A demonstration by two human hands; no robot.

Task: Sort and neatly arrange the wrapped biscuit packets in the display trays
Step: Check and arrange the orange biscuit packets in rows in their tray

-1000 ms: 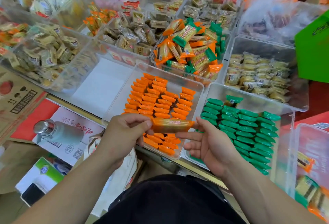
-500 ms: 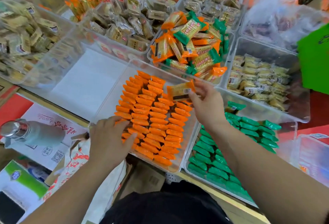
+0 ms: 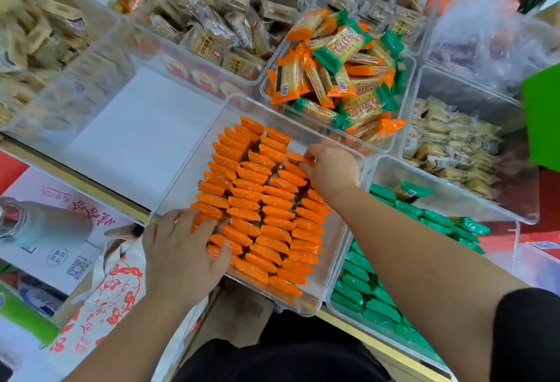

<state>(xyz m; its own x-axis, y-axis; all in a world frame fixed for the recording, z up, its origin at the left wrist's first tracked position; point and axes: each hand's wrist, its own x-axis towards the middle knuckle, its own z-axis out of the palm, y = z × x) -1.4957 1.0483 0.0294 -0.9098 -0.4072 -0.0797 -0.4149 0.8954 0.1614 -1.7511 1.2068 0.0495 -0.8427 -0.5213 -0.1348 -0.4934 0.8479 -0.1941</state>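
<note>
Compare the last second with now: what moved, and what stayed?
The right hand carried the orange packet, earlier held by both hands, forward and down into the clear tray, still pinching it. The left hand let go and settled on the near-left rows. The green packets stayed put.

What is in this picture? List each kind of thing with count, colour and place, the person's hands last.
orange wrapped biscuit packets: dozens, orange, in rows in the middle clear plastic tray
green wrapped biscuit packets: dozens, green, in rows right of the orange ones
mixed loose packets: a heap, orange and green, behind the orange rows
pale wrapped packets: many, yellowish, far right
grey metal bottle: one, grey, lying at left
left hand: one, rests on the near-left orange rows
right hand: one, pinches an orange packet at the right row's far end
</note>
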